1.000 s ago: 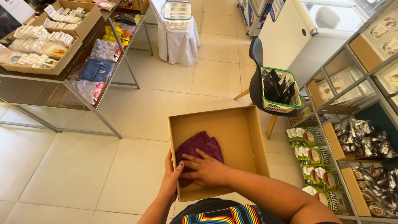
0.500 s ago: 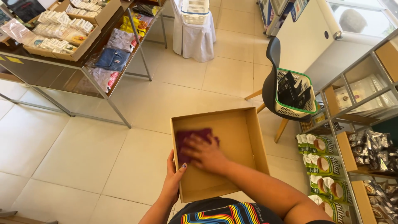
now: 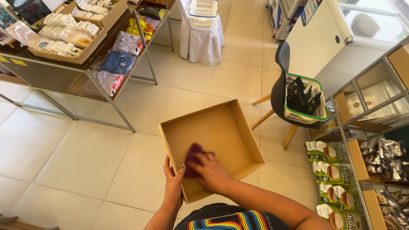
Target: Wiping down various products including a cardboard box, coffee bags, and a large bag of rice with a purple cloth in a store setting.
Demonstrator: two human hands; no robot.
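Right hand (image 3: 211,172) is pressing flat, palm down, on a purple cloth (image 3: 194,156) inside an open cardboard box (image 3: 238,127), fingers spread over the cloth's near edge. Left hand (image 3: 174,181) is gripping the box's near left wall, thumb hooked over the rim, fingers hidden outside the wall. The cloth is lying bunched on the box floor, toward the near left corner, touching the floor and partly covered by the right hand. The box is sitting tilted above the tiled floor (image 3: 76,157), its support hidden.

Right of the box, a black chair (image 3: 279,91) with wooden legs is carrying a green and white basket (image 3: 304,117) filled with dark items. Further right, a shelf unit (image 3: 362,123) is holding green packets (image 3: 330,153). Far left, a metal-framed bench (image 3: 106,96) is carrying cardboard trays of small packages (image 3: 64,36); folded clothing (image 3: 117,61) is lying on its lower level. A white-draped stand (image 3: 200,40) with a white basket on top is standing at the far side.
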